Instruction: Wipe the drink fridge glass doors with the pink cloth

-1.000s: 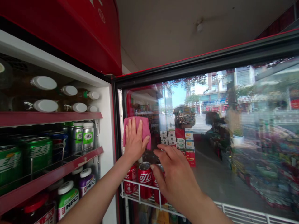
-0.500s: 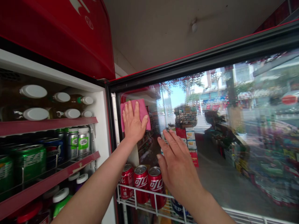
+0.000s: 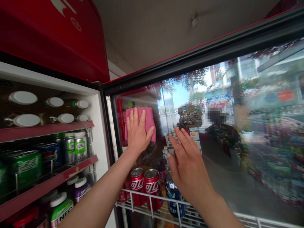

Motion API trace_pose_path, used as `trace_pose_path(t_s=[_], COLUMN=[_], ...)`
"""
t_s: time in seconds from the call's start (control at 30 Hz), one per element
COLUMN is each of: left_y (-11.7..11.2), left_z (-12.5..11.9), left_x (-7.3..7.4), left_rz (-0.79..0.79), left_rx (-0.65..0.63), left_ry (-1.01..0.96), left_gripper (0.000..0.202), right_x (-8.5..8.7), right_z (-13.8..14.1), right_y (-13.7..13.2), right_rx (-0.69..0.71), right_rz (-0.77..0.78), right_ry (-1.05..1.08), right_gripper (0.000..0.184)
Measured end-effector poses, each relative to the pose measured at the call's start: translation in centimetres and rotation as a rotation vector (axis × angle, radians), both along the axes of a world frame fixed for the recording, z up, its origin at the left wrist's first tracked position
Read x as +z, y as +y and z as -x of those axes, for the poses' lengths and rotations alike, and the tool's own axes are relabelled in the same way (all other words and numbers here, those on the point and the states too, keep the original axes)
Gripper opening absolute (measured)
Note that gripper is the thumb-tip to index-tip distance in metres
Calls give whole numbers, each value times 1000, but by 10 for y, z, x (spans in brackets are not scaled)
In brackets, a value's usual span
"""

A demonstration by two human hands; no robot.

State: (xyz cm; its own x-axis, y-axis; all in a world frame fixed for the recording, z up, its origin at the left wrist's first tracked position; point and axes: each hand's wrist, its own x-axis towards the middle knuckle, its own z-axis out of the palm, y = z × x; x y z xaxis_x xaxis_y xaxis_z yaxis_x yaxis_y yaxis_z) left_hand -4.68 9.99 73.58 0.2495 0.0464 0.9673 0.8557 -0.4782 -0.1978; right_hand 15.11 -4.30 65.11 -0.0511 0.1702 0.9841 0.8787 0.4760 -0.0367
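My left hand (image 3: 137,133) lies flat with fingers spread, pressing a pink cloth (image 3: 148,119) against the inside of the open fridge door's glass (image 3: 237,133), near its upper left corner. My right hand (image 3: 187,164) rests flat on the same glass, a little lower and to the right, fingers stretched out and holding nothing. Red cola cans (image 3: 144,186) and a blue can (image 3: 173,196) stand in the white wire door rack (image 3: 190,217) just below both hands.
To the left the fridge interior holds red shelves (image 3: 47,128) with white-capped bottles (image 3: 23,98), green and silver cans (image 3: 71,147) and NFC bottles (image 3: 59,209). A red fridge header (image 3: 52,34) hangs overhead. The glass reflects a street, shop shelves and a person.
My left hand has moved the pink cloth up the glass and then slightly right and down. My right hand has shifted up and right along the glass. The view has panned right.
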Motion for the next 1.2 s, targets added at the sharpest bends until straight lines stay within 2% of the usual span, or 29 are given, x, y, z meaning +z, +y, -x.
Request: trace_pose_path(t_s=[0.1, 0.17, 0.23, 0.3, 0.4, 0.5, 0.6, 0.73, 0.83, 0.93, 1.1, 1.2], left_y=[2, -1, -6, -11, -16, -17, -19, -23, -27, -35, -47, -48], left_z=[-20, -35, -44, -45, -32, -20, -34, -84, -111, -117, -97, -82], left_x=[22, 26, 19, 4, -21, -30, -20, 6, 16, 7, -26, -30], left_rz=[15, 16, -1, -29, -50, -36, -30, -11, -6, -6, -31, -24], left_rx=[3, -1, 1, 6, -9, -24, 3, 31, 34, 40, 30, 10], left_ry=[-208, -273, -195, -7, 292, 407, 305, -110, -240, -141, 308, 495], left_gripper=[83, 84, 85, 87, 91, 91, 90, 86, 84, 86, 94, 98], right_x=[-3, -4, -6, -9, -16, -23, -25, -22, -23, -31, -51, -61], right_z=[-16, -26, -34, -40, -44, -51, -62, -81, -93, -99, -99, -101], right_y=[-3, -4, -6, -8, -14, -22, -26, -28, -32, -40, -53, -57], right_rx=[-6, -2, 6, 15, 25, 44, 59, 83, 114, 148, 179, 165], right_rz=[-18, -41, -50, -32, 16, 33, 29, 34, 38, 41, 75, 84], right_ry=[33, 54, 63, 64, 57, 50, 40, 52, 60, 75, 121, 136], right_gripper=[46, 45, 45, 44, 44, 45, 46, 46, 46, 44, 46, 46])
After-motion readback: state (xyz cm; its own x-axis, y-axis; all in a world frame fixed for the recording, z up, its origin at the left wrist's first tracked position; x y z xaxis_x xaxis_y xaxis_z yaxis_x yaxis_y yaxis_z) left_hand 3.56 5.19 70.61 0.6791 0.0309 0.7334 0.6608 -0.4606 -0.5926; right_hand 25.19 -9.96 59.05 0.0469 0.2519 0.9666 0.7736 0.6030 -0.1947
